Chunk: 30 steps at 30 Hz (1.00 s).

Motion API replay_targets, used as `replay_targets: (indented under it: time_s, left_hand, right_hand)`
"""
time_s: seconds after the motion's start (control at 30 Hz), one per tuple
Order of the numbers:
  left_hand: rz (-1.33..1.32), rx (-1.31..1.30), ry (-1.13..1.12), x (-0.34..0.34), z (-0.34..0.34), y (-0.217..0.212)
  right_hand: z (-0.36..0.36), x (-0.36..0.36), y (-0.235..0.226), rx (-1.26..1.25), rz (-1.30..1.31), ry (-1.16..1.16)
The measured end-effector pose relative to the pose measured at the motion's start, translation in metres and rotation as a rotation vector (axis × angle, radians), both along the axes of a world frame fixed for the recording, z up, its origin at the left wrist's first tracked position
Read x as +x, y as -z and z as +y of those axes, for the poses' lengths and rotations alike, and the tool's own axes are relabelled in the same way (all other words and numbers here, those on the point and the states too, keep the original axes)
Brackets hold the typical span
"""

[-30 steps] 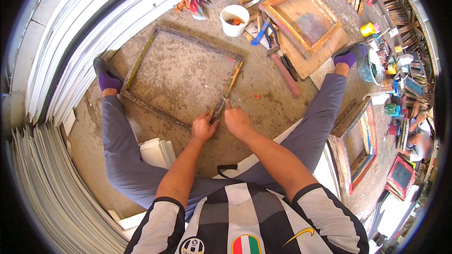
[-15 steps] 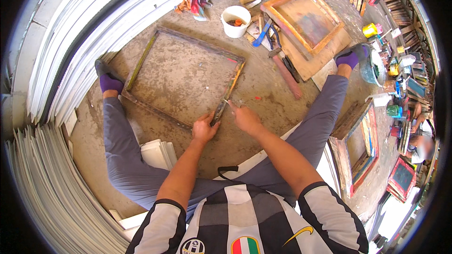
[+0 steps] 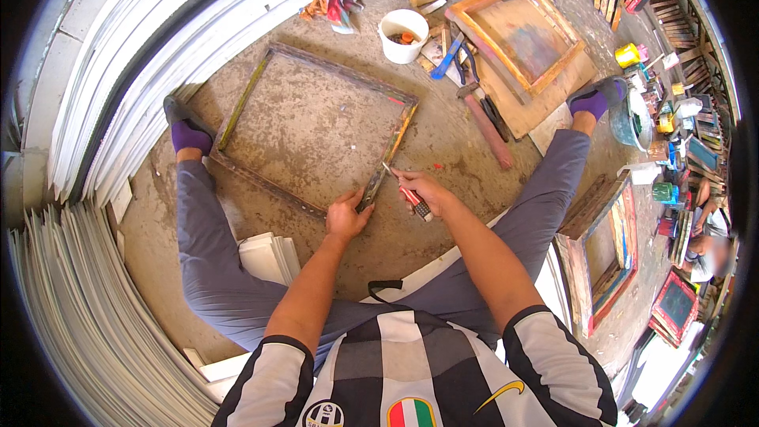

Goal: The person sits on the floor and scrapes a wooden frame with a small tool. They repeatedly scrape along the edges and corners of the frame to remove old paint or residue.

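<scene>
On the floor between my legs lies an empty rectangular wooden frame [image 3: 344,73], dark and worn, with yellow and orange paint on its right bar. My left hand [image 3: 345,216] is closed around the frame's near right corner. In my right hand [image 3: 424,192] is a red-and-black handled tool [image 3: 414,201] with a narrow metal tip, perhaps a knife. Its tip meets or nearly meets the frame's right bar, just above my left hand; actual contact is too small to tell.
Beyond the frame stands a white bucket [image 3: 402,36]. To its right are pliers [image 3: 468,63], a hammer [image 3: 485,126] and another wooden frame [image 3: 518,35] on a board. White sheets [image 3: 150,55] are stacked along the left. Paint pots [image 3: 627,55] and a person's arm [image 3: 700,209] are at the right.
My right hand has turned and lifted slightly, bringing the tool's red-and-black handle into sight. The left hand keeps its hold on the frame. The whole view has shifted slightly.
</scene>
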<state>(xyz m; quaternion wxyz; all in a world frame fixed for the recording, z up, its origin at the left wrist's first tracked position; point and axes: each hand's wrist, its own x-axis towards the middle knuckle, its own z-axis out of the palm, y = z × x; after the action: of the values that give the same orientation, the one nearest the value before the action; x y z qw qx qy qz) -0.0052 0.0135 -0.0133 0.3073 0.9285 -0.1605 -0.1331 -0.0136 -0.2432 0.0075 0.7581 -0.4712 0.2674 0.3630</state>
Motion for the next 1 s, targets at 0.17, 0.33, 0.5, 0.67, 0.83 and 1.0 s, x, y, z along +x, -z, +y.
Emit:
replay_targets:
  time_s: [0.17,0.33,0.5,0.67,0.83,1.0]
  left_hand:
    - [0.022,0.018,-0.014,0.000,-0.002,-0.003]
    - [0.042,0.024,0.000,0.001,0.000,0.002]
    - [0.002,-0.009,-0.016,0.000,-0.004,-0.003]
    - [-0.027,-0.029,0.002,0.001,-0.004,-0.006]
    - [-0.023,-0.038,-0.007,0.001,-0.002,-0.002]
    - [0.019,-0.022,-0.006,0.002,-0.006,-0.010]
  right_hand:
    - [0.005,-0.018,-0.011,-0.556,-0.386,-0.186]
    - [0.017,-0.026,-0.021,-1.027,-0.621,-0.509]
    - [0.021,-0.025,-0.019,-1.049,-0.645,-0.519]
    - [0.025,-0.025,0.008,-1.064,-0.690,-0.422]
    - [0.021,-0.019,0.017,-0.197,-0.134,-0.025]
    - [0.011,-0.019,0.008,-0.323,-0.230,-0.183]
